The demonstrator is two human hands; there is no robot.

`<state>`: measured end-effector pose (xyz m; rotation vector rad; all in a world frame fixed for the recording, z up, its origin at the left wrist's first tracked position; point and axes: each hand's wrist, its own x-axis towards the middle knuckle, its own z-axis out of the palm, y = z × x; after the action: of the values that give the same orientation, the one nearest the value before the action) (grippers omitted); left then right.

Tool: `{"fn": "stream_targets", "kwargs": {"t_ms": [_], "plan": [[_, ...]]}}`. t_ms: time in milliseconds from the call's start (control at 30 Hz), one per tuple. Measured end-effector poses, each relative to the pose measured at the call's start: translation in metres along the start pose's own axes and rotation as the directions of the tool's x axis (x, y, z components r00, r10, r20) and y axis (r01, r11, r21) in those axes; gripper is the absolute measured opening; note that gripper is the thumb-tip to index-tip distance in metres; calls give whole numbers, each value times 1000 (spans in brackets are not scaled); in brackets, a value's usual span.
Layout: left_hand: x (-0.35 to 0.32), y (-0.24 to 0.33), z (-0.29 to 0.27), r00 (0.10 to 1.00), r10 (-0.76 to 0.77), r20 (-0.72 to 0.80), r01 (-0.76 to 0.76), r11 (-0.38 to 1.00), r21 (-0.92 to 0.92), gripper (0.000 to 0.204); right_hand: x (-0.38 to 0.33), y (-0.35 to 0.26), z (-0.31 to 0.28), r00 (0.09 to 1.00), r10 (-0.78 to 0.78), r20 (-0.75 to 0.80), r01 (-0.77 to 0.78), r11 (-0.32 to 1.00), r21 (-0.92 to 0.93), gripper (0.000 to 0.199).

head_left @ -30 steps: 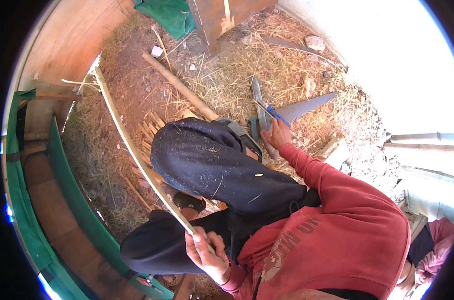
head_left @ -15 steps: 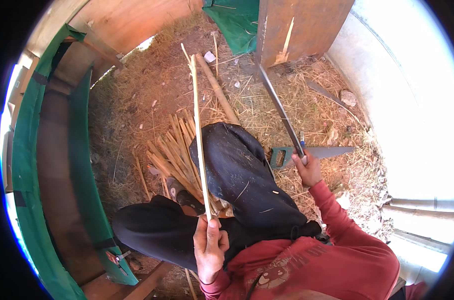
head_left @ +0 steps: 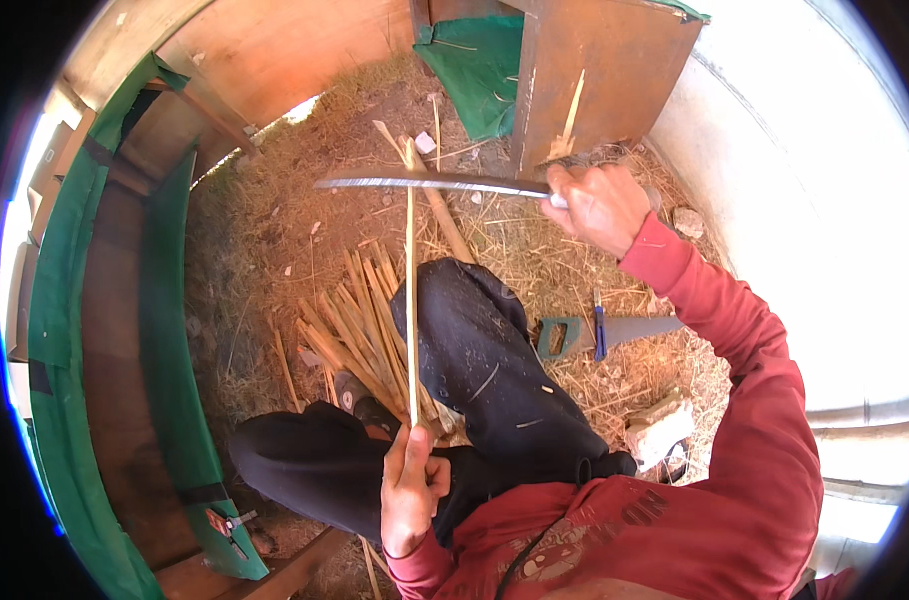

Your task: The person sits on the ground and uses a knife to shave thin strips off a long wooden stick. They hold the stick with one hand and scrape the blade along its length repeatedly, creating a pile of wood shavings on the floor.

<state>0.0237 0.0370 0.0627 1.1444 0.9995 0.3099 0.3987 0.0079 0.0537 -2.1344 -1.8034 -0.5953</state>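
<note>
Underfoot: you had dirt ground (head_left: 260,235) littered with straw.
Left side: a long green panel (head_left: 165,330) curved past you in the fisheye view.
Far end: a brown wooden board (head_left: 615,80) stood upright beside a green cloth (head_left: 475,75).
Legs: your dark trousers (head_left: 485,350) were bent at the knee, dotted with pale flecks.
Strip: your pale strip (head_left: 412,300) pointed away from you, just beside your knee, a sliver splaying leftward at its far end.
Blade: your long blade (head_left: 425,183) lay across the view of the strip near that end; whether they touched, you could not tell from this angle.
Bundle: split sticks (head_left: 350,330) lay fanned out near your foot.
Saw: a green-handled handsaw (head_left: 625,330) lay to the right of your knee.
Hands: yours were well apart, the left hand (head_left: 410,495) clamped on the strip's near end, the right hand (head_left: 605,205) wrapped around the blade's handle.
Small tool: a slim blue tool (head_left: 601,332) lay across the saw.
</note>
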Motion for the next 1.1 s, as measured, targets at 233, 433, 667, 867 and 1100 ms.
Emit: {"fn": "stream_targets", "kwargs": {"t_ms": [233,433,667,867,1100], "plan": [[-10,-6,-10,997,-77,16,78,984,-158,40,8,13,23,991,-69,111,73,997,-30,31],[-2,-8,-10,998,-58,21,60,989,-138,38,28,-15,4,995,-59,77,60,998,-20,28],[-2,-7,-10,1000,14,5,-13,992,-124,39,28,30,30,977,15,213,24,984,-178,30],[1,-19,-13,995,-35,92,57,967,-249,38,46,2,12,988,-154,24,156,984,-90,29],[0,-23,-17,989,55,135,8,905,-426,37,20,29,40,972,34,233,-1,990,-142,23]]}}
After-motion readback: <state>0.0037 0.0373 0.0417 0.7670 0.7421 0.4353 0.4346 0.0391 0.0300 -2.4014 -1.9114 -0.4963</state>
